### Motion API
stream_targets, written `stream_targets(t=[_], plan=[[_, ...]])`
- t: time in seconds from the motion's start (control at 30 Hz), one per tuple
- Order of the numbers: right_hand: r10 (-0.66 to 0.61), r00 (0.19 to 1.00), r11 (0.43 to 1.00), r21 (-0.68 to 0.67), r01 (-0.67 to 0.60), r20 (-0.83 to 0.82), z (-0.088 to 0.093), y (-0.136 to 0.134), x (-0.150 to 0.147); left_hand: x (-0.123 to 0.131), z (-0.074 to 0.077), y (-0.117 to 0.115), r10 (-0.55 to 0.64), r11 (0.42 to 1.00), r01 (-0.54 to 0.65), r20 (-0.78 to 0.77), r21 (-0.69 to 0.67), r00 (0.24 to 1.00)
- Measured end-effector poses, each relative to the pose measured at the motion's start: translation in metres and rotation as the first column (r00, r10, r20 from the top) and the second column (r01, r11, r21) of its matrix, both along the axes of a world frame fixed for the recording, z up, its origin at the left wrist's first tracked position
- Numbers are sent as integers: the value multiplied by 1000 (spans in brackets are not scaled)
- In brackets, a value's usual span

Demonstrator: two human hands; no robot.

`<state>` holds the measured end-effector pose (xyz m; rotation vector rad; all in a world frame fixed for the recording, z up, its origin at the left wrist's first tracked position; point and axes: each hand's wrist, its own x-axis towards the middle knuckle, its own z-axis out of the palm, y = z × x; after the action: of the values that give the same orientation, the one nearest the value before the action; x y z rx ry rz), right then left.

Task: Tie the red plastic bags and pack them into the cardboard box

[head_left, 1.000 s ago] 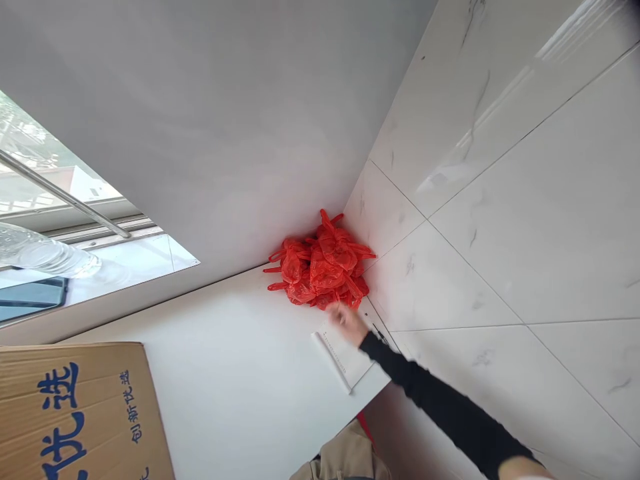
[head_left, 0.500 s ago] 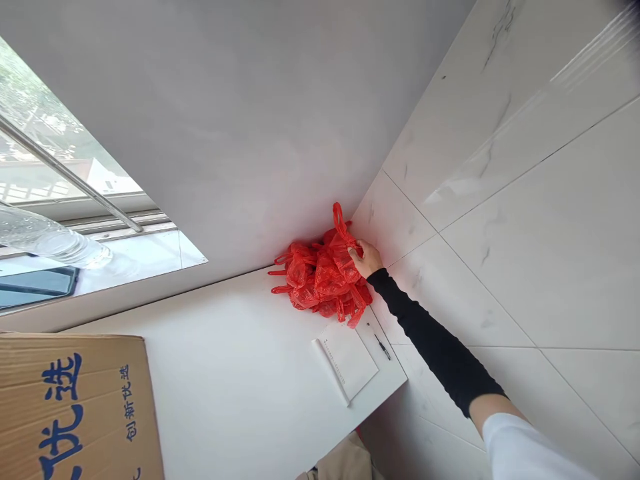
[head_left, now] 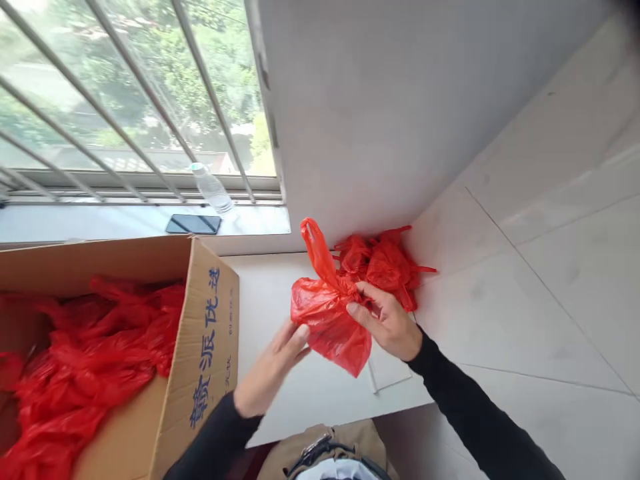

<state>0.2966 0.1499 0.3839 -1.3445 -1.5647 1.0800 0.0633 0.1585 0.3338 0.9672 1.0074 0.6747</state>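
Observation:
A knotted red plastic bag (head_left: 333, 330) is held up over the white table, one handle loop sticking up from its knot. My right hand (head_left: 390, 323) pinches it at the knot, thumb and fingers closed on the plastic. At the bag's lower left edge is my left hand (head_left: 280, 360), its fingers extended and partly behind the plastic; it looks to be touching rather than gripping. Behind the held bag, a pile of knotted red bags (head_left: 390, 263) lies in the table corner. What is inside the held bag cannot be made out.
On the left stands an open cardboard box (head_left: 210, 360) with many red bags (head_left: 100, 347) inside. A phone (head_left: 194, 224) and a clear bottle (head_left: 213, 190) are on the window sill. Paper (head_left: 393, 370) lies on the white table (head_left: 270, 287), partly hidden. Walls meet behind the pile.
My right hand has lifted one red bag off the pile and brought it left and nearer. My left hand has come into view beside it. The view has swung left, showing the open box.

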Motion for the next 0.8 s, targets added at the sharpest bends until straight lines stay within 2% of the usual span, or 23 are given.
stream_targets(t=[0.13,0.2,0.27,0.3,0.47,0.8], plan=[[121,986,985,-113,-133,-112,-10,-23,-32,14,-17,-9,220,970,-199,153,-143,963],[20,989,986,-160,-43,-143,-22,-30,-39,13,-25,-19,277,950,-240,188,-197,942],[-122,984,980,-174,99,-131,-37,-33,-48,7,-27,-30,285,943,-234,212,-238,935],[-153,980,976,-174,129,-129,-44,-33,-53,3,-28,-34,281,942,-224,220,-251,934],[-35,970,976,-218,-19,-241,-68,-33,-80,-14,-29,-51,299,937,-245,212,-248,930],[-68,947,968,-250,-13,-314,-84,-44,-91,-23,-38,-67,369,905,-293,227,-308,901]])
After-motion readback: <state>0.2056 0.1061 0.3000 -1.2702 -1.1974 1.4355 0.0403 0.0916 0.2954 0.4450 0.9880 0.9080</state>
